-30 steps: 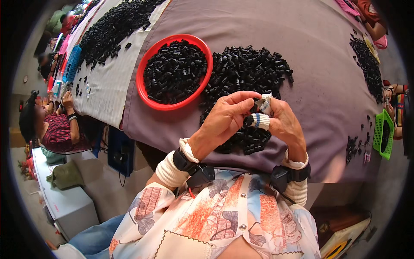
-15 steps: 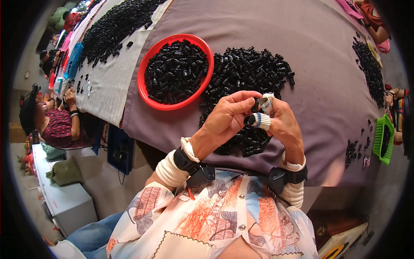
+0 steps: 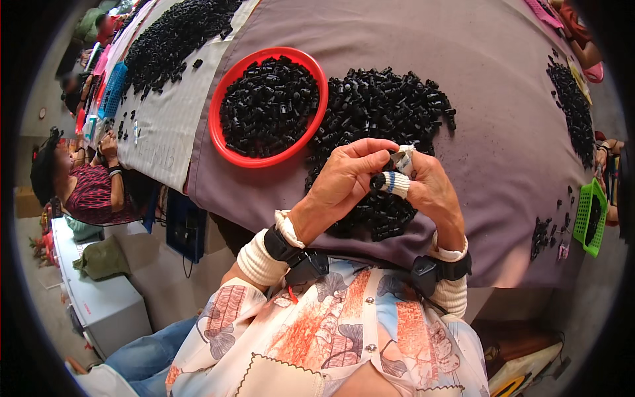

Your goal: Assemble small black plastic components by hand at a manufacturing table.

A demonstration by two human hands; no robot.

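In front of my chest my two hands meet over a heap of small black plastic parts (image 3: 383, 99). My left hand (image 3: 344, 180) is closed, thumb and forefinger pinched together; what lies between them is mostly hidden. My right hand (image 3: 433, 188) is closed too, with a white wrap (image 3: 405, 159) at one fingertip and a striped knitted finger cover (image 3: 395, 184) on another. A small grey blade-like piece (image 3: 397, 156) sticks out from the wrap toward my left fingertips. A black part (image 3: 378, 181) shows at the finger cover's end, beside my left palm.
A red basin (image 3: 215, 132) full of black parts stands left of the heap on the mauve cloth (image 3: 509, 132). More parts lie at the far left (image 3: 172, 46) and right. A green basket (image 3: 589, 221) sits at the right edge. Other people work at both sides.
The black part seen between my fingertips is no longer visible there. My hands stay together in nearly the same place; the view has shifted slightly.
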